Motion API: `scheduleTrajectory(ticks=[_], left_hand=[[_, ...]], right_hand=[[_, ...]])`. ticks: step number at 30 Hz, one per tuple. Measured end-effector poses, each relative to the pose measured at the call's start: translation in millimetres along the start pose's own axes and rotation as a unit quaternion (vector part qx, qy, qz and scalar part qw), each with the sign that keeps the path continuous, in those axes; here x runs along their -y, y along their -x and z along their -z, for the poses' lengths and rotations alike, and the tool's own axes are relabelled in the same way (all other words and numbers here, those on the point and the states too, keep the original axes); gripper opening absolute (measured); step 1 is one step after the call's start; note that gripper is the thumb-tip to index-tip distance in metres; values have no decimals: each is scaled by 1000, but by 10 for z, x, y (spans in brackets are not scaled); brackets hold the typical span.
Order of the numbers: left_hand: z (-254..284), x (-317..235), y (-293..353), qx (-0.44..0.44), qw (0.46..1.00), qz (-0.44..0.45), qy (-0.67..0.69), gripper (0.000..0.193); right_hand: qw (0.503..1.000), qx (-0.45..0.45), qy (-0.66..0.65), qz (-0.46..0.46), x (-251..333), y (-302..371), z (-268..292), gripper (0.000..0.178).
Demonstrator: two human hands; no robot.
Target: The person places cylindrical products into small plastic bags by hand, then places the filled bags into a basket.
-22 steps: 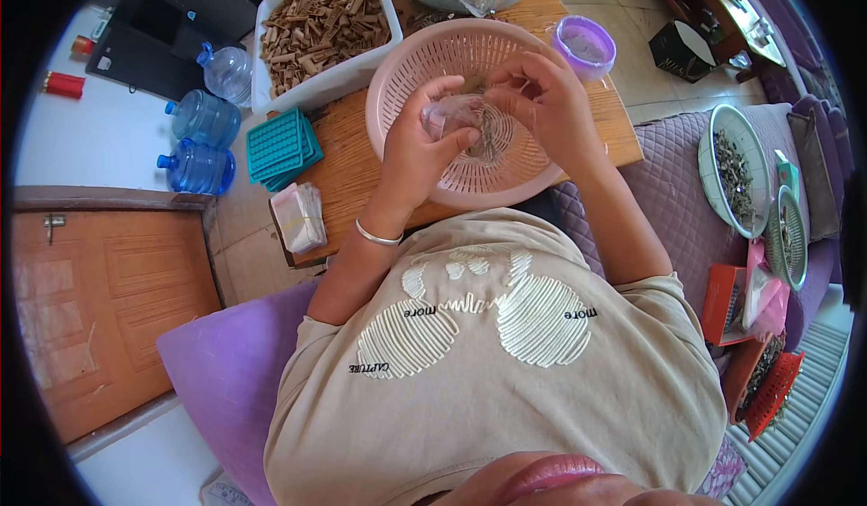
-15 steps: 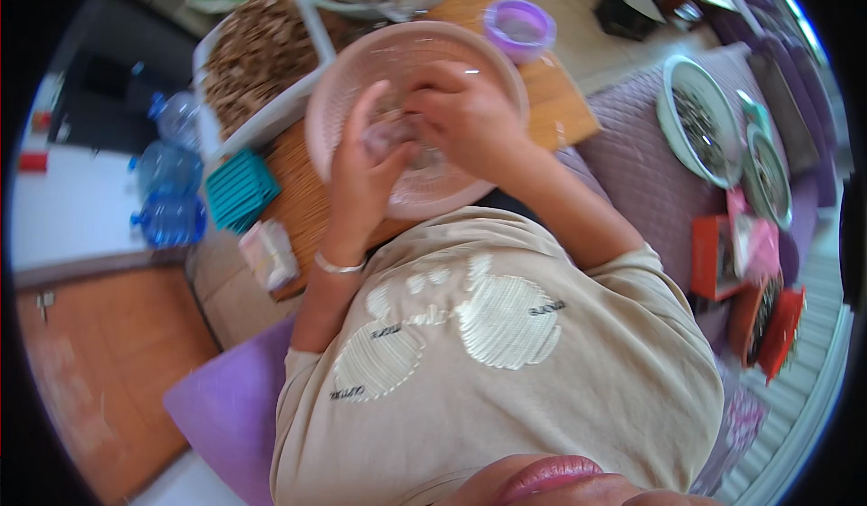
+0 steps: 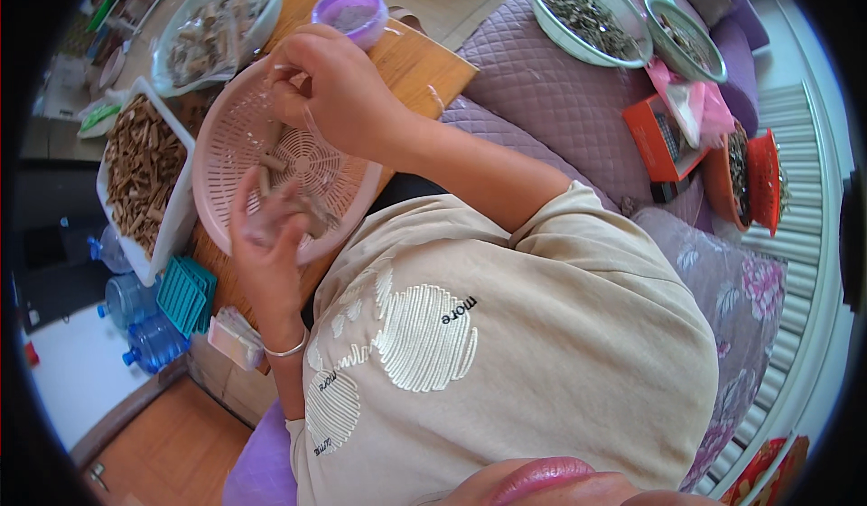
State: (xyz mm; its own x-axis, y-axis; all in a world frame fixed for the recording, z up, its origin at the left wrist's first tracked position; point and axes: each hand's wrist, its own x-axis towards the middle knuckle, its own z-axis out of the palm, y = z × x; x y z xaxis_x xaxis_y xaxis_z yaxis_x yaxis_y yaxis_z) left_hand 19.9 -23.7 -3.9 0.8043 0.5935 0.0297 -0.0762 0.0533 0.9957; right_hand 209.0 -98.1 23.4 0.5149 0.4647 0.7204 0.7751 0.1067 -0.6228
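Left hand [image 3: 271,240] pinched brown stick pieces [image 3: 302,206] inside the pink colander [image 3: 226,158] on the tabletop [image 3: 424,59]; right hand [image 3: 330,82] pinched its far rim; tilting might spill them

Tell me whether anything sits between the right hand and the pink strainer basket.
Nothing visible does. The right hand is over the far rim of the pink strainer basket, seemingly pinching a thin clear strip. The left hand holds brown sticks over the near side, out of the way.
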Motion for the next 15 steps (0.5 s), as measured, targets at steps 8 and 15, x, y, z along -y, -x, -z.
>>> scheduleTrajectory(ticks=[8,15], left_hand=[[-14,-67,-134,-107,994,-34,-2,52],[-55,-19,-116,-82,996,-42,-13,35]], right_hand=[[906,128,-331,-229,7,392,136,5],[901,185,-309,-243,10,494,73,16]])
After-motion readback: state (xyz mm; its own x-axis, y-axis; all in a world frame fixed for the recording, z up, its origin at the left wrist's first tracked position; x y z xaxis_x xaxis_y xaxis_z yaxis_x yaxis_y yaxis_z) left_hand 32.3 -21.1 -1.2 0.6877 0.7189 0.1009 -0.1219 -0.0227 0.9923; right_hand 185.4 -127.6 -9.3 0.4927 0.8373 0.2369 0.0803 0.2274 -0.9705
